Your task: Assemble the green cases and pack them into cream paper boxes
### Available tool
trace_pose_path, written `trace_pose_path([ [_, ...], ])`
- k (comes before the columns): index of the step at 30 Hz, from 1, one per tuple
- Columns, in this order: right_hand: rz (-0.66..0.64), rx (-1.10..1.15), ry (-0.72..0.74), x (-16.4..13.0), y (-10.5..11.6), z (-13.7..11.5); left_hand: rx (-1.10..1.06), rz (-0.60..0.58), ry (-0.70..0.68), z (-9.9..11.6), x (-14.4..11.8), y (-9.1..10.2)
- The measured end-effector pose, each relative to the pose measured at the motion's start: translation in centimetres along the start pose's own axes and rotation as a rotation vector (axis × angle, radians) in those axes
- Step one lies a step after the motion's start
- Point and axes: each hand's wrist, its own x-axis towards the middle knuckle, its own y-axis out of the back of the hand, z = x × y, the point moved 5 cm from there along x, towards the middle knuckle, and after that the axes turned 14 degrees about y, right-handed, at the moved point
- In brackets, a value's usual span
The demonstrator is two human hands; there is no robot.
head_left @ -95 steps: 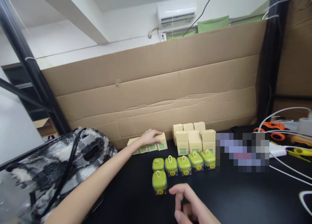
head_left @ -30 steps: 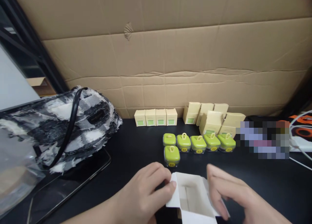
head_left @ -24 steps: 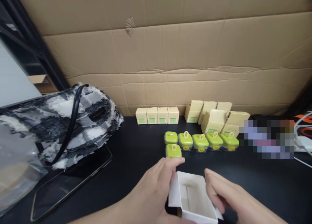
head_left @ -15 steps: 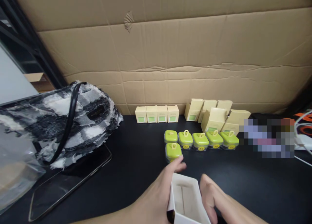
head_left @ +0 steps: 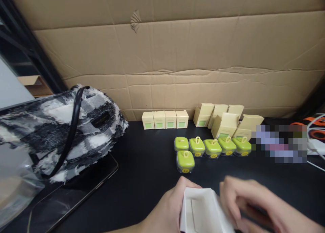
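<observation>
My left hand (head_left: 169, 209) holds the left side of a small open white box (head_left: 203, 212) at the bottom edge of the view. My right hand (head_left: 250, 202) curls around the box's right side. The box's inside looks empty. Just beyond my hands, one green-lidded case (head_left: 185, 160) stands alone in front of a row of several similar green cases (head_left: 213, 146) on the black table (head_left: 144, 172).
Several closed cream boxes (head_left: 165, 119) line the cardboard wall (head_left: 162, 57); more cream boxes (head_left: 225, 119) with raised flaps stand to their right. A black-and-white fuzzy bag (head_left: 63, 124) and a dark tablet (head_left: 73, 195) lie left. White cables (head_left: 315, 145) run at the right.
Earlier my left hand rested on the row of cream boxes at the wall. Both hands now hold the open white box close to me, and it has turned slightly between them.
</observation>
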Motion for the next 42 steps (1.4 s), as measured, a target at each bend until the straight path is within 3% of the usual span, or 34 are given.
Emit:
trace_pose_path([
  [2,0.016,-0.026,-0.057,1.7,1.2,0.2,0.055,0.021,0.008,0.1,0.2,0.1],
  [5,0.064,-0.25,0.034,4.7,2.7,0.4,0.109,0.05,0.017,0.1,0.3,0.3],
  [11,0.023,-0.461,0.076,7.5,1.5,2.2,0.069,0.036,-0.029,-0.7,0.4,0.5],
  [21,0.014,-0.463,0.17,6.3,1.1,1.4,0.073,0.008,-0.039,-0.1,0.5,0.4],
  [28,0.173,-0.399,0.198,5.9,2.6,0.5,0.019,-0.011,-0.016,0.4,0.3,0.2],
  [34,0.289,-0.311,0.296,4.6,2.8,-3.1,-0.03,-0.035,-0.048,0.7,0.0,0.0],
  [38,0.196,-0.304,0.31,3.6,1.9,-4.7,-0.014,0.004,-0.076,1.0,-0.2,0.0],
  [42,0.106,-0.422,0.362,2.7,1.3,-5.3,-0.07,0.017,0.02,0.9,-0.4,0.0],
])
